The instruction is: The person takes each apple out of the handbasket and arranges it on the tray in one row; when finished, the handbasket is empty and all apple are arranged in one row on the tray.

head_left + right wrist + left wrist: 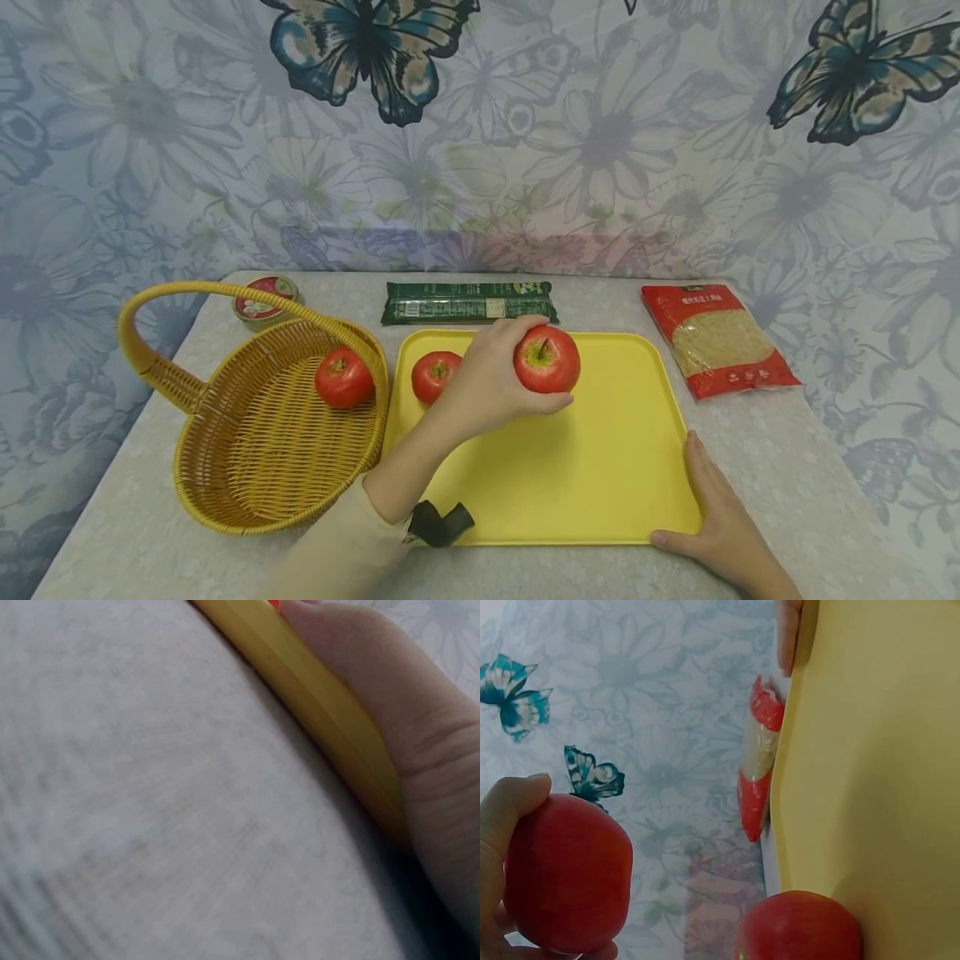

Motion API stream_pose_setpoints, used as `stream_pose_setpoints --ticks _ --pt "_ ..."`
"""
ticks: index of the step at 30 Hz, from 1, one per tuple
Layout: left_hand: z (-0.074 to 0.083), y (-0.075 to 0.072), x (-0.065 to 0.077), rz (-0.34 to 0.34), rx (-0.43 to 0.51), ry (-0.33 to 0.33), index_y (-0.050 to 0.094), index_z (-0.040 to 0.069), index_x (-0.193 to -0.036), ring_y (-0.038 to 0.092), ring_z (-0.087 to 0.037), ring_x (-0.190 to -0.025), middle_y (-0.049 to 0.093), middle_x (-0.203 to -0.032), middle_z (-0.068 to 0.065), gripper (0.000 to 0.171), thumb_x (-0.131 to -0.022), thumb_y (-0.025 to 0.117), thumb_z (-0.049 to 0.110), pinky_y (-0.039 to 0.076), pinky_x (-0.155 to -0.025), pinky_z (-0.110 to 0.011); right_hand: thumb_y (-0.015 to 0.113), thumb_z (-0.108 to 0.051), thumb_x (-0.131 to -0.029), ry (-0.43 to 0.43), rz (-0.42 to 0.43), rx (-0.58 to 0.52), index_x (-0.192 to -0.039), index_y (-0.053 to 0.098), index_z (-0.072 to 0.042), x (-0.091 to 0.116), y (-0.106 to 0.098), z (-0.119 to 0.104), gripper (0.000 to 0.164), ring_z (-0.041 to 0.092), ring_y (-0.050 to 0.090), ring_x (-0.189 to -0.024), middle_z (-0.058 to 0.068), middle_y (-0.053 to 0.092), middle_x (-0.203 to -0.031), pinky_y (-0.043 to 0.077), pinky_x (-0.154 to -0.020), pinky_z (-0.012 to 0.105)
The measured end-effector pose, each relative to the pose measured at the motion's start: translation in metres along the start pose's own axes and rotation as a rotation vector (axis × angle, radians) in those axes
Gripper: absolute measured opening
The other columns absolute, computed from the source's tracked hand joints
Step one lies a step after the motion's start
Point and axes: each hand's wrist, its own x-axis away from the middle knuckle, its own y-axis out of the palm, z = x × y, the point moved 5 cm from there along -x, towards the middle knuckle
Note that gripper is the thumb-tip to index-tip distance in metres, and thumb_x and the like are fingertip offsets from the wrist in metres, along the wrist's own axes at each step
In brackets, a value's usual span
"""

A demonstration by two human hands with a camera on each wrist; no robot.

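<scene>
My left hand (487, 371) grips a red apple (547, 359) above the yellow tray (600, 467), thumb and fingers around its sides. The held apple (570, 874) fills the lower left of the left wrist view. A second apple (433, 377) lies at the tray's left side, partly hidden behind that hand. Inside the yellow wicker basket (281, 500), left of the tray, sits another apple (344, 378). My right hand (716, 521) rests against the tray's near right corner, fingers straight along the right side and thumb (367, 660) at the front rim.
Behind the tray lies a flat green packet (468, 302). A red bag with a clear window (720, 337) lies at the back right. A round red-lidded tin (262, 302) stands behind the basket, whose tall handle (142, 333) arches over it. A butterfly-patterned wall covering (525, 167) rises behind the table.
</scene>
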Motion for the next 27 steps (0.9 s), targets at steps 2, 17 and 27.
stream_pose_setpoints --ticks 2,17,27 --pt "0.001 0.008 -0.007 -0.022 -0.033 0.026 0.050 0.028 -0.140 0.052 -0.020 -0.115 0.058 -0.125 0.003 0.085 -0.067 0.086 0.052 0.045 -0.095 -0.043 0.091 -0.038 -0.065 -0.005 0.003 0.002 -0.160 -0.003 -0.014 0.001 0.000 0.000 0.135 -0.013 -0.006 -0.144 0.017 0.004 -0.167 -0.004 -0.104 -0.002" --pt "0.000 0.066 -0.047 -0.135 -0.307 0.170 0.052 0.022 -0.140 0.058 -0.014 -0.118 0.064 -0.129 0.006 0.086 -0.070 0.080 0.063 0.040 -0.106 -0.044 0.087 -0.044 -0.071 0.065 -0.045 0.017 -0.160 -0.007 -0.018 0.002 0.003 0.003 0.132 0.034 0.004 -0.154 0.011 -0.002 -0.168 -0.007 -0.102 -0.002" --pt "-0.002 0.086 -0.061 -0.213 -0.447 0.156 0.053 0.022 -0.138 0.061 -0.013 -0.110 0.067 -0.121 0.007 0.085 -0.070 0.076 0.068 0.033 -0.109 -0.047 0.086 -0.045 -0.072 0.071 -0.056 0.014 -0.160 -0.008 -0.019 0.000 0.004 0.003 0.131 0.037 0.004 -0.154 0.010 -0.003 -0.168 -0.008 -0.103 0.000"
